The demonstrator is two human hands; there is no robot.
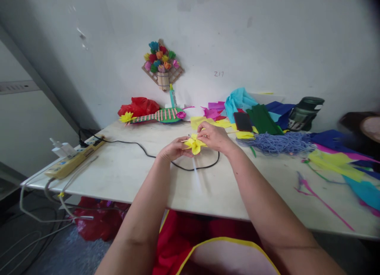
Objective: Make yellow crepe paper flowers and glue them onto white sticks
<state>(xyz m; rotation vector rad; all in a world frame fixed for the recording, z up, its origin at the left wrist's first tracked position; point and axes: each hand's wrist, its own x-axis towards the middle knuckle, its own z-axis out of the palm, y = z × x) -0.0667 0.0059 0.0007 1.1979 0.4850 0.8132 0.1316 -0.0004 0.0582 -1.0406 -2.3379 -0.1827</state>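
Observation:
A yellow paper flower [195, 144] is held between my two hands above the middle of the table. My left hand [175, 149] grips it from the left, with the fingers closed around its base. At its right side, my right hand [213, 136] pinches a petal between thumb and fingers. Below the flower a thin whitish stick [196, 176] points down toward the table; whether it joins the flower I cannot tell. Sheets of yellow crepe paper [202, 121] lie just behind my hands.
A black cable [142, 148] runs from the power strip [74, 158] under my hands. Behind stands a green decorated guitar shape [169, 115] with paper flowers. To the right are a phone [242, 121], blue-grey yarn [276, 143], a dark bottle [305, 113] and coloured crepe paper [335, 164].

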